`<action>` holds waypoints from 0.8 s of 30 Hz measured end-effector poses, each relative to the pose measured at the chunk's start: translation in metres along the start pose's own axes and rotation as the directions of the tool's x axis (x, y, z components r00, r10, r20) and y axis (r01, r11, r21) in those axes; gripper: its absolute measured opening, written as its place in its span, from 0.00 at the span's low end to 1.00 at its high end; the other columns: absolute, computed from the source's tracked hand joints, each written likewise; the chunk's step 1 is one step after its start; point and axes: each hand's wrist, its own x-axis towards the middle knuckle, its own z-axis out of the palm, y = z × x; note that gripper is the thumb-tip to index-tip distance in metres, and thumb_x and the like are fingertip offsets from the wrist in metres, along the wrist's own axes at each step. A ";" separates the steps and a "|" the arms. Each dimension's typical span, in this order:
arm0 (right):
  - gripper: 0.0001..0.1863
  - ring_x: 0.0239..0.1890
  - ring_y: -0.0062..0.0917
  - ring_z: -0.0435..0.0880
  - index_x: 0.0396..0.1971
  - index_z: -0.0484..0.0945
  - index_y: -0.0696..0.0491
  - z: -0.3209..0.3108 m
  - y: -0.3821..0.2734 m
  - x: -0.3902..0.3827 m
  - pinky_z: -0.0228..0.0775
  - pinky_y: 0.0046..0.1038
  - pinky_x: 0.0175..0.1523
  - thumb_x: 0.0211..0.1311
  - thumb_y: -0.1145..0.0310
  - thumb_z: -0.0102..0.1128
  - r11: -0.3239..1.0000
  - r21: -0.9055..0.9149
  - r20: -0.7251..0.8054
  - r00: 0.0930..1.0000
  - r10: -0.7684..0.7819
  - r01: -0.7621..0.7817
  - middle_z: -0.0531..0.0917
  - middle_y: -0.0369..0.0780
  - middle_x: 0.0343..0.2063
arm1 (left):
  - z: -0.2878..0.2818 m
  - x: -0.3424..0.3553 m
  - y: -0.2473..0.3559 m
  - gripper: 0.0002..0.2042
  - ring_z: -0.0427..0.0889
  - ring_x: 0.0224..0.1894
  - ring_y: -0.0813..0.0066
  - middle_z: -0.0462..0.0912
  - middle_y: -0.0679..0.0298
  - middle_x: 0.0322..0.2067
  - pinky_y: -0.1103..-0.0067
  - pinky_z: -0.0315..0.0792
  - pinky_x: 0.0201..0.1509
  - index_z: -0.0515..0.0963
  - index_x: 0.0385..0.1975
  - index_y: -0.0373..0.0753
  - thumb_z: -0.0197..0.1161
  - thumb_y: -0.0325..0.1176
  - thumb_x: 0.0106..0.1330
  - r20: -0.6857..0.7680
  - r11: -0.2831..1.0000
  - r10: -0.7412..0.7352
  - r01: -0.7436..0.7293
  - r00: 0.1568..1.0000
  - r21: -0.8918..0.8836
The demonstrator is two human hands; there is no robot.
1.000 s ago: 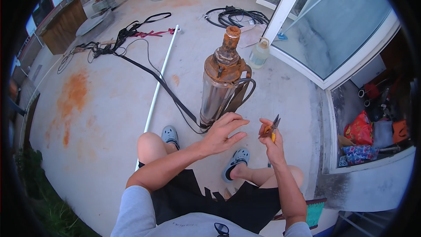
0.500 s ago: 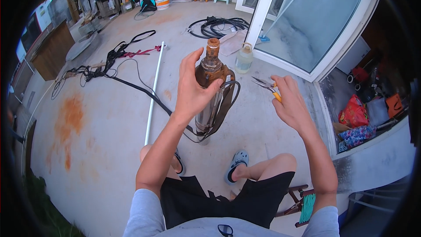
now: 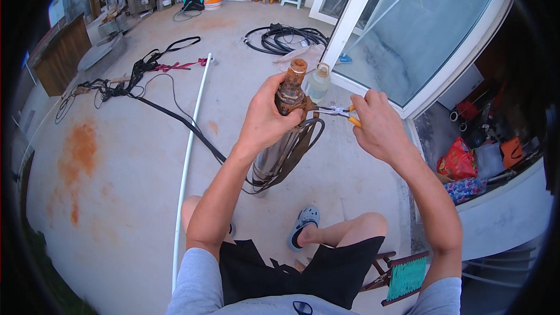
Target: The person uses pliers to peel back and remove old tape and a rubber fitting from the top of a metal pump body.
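Note:
My left hand (image 3: 262, 116) grips the rusty, narrow-necked top (image 3: 294, 81) of an upright, slightly tilted steel cylinder (image 3: 269, 160). My thumb lies across its front. My right hand (image 3: 376, 125) holds pliers (image 3: 337, 111) with yellow handles; their jaws reach the rusted right side of the top, and exactly what they touch is too small to tell. A dark cable loop (image 3: 321, 134) hangs from that side, running down along the body beside a flat strip.
A white pipe (image 3: 193, 128) lies left of the cylinder. Black straps and cords (image 3: 137, 76), coiled hose (image 3: 280, 38) and a clear jug (image 3: 317, 84) are on the concrete. A glass door (image 3: 402, 35) stands open at right; a small folding stool (image 3: 405, 277) is beside my right leg.
My left hand has risen onto the cylinder's top and closed round it. My right hand has moved up and brought the pliers' jaws against the top's right side.

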 end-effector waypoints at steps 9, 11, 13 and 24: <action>0.13 0.41 0.40 0.74 0.36 0.74 0.60 -0.007 -0.010 0.006 0.70 0.38 0.43 0.48 0.77 0.61 0.980 -0.181 -0.086 0.992 -0.095 0.078 0.73 0.47 0.35 | 0.001 -0.001 -0.004 0.31 0.79 0.48 0.73 0.79 0.57 0.46 0.78 0.72 0.57 0.68 0.59 0.29 0.68 0.25 0.52 -0.009 0.997 0.058 -0.058 0.998 0.056; 0.12 0.40 0.39 0.74 0.35 0.74 0.60 -0.009 -0.012 0.008 0.69 0.37 0.43 0.47 0.77 0.61 0.974 -0.210 -0.096 0.989 -0.112 0.089 0.73 0.47 0.35 | 0.002 -0.001 -0.003 0.31 0.79 0.48 0.72 0.79 0.56 0.47 0.77 0.72 0.57 0.68 0.59 0.29 0.68 0.25 0.52 -0.014 0.995 0.082 -0.081 0.996 0.060; 0.11 0.40 0.38 0.74 0.35 0.74 0.60 -0.010 -0.015 0.011 0.68 0.36 0.44 0.49 0.77 0.60 0.955 -0.273 -0.110 0.983 -0.150 0.115 0.73 0.46 0.34 | 0.002 -0.001 -0.001 0.31 0.79 0.49 0.70 0.78 0.55 0.47 0.77 0.71 0.57 0.68 0.59 0.29 0.68 0.24 0.52 -0.020 0.992 0.106 -0.104 0.994 0.066; 0.11 0.36 0.39 0.75 0.32 0.73 0.54 0.004 0.019 0.041 0.69 0.39 0.38 0.47 0.72 0.61 0.909 -0.278 -0.077 0.936 -0.344 0.311 0.73 0.44 0.31 | -0.001 -0.003 -0.001 0.32 0.78 0.49 0.69 0.76 0.57 0.46 0.76 0.71 0.58 0.67 0.61 0.30 0.68 0.24 0.53 0.020 0.989 0.095 -0.097 0.995 0.108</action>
